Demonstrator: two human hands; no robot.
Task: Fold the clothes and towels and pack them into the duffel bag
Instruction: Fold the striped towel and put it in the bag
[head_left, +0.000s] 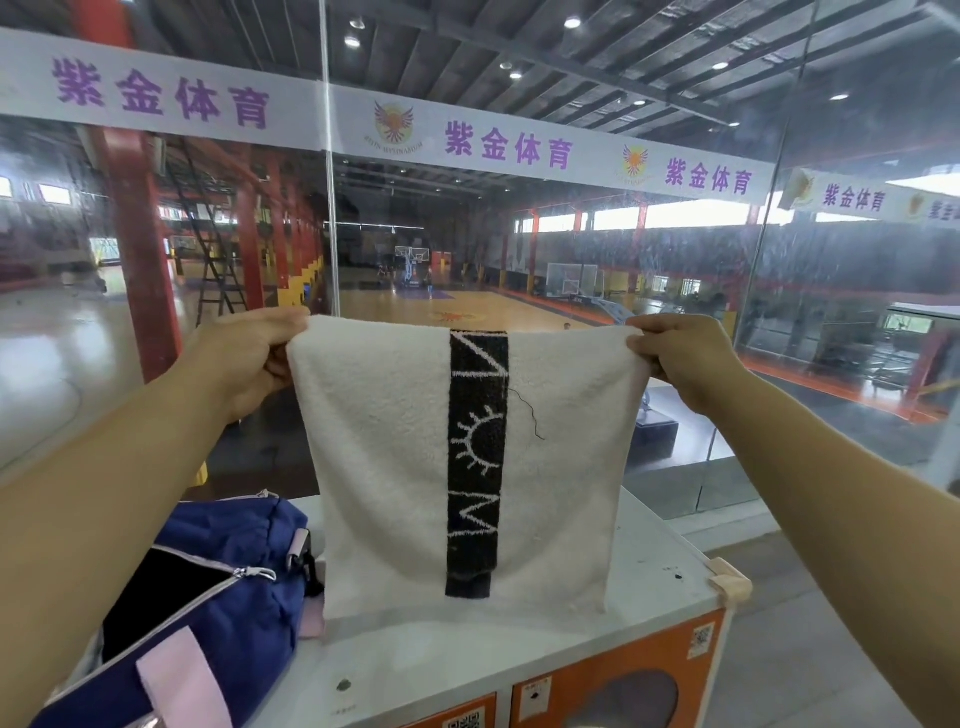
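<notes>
A white-topped cabinet (519, 660) with orange door fronts stands before a glass wall (831, 270). Beyond the glass, behind the cabinet, we see an indoor basketball court (467, 309). A white banner (156, 93) with purple characters runs along the glass high over the cabinet. On the cabinet's left end lies a navy duffel bag (244, 613), its zip open on a dark interior, with a pink strap on its near side. Above the cabinet's middle we hold up a white towel (384, 457) by its top corners. Our left hand (249, 364) pinches the left corner and our right hand (685, 364) the right, well apart, with the top edge stretched between them. The towel hangs flat, facing us, its long axis vertical. A black patterned band (478, 457) runs down its centre, stopping just short of the bottom edge. Whether that edge touches the cabinet top we cannot tell.
</notes>
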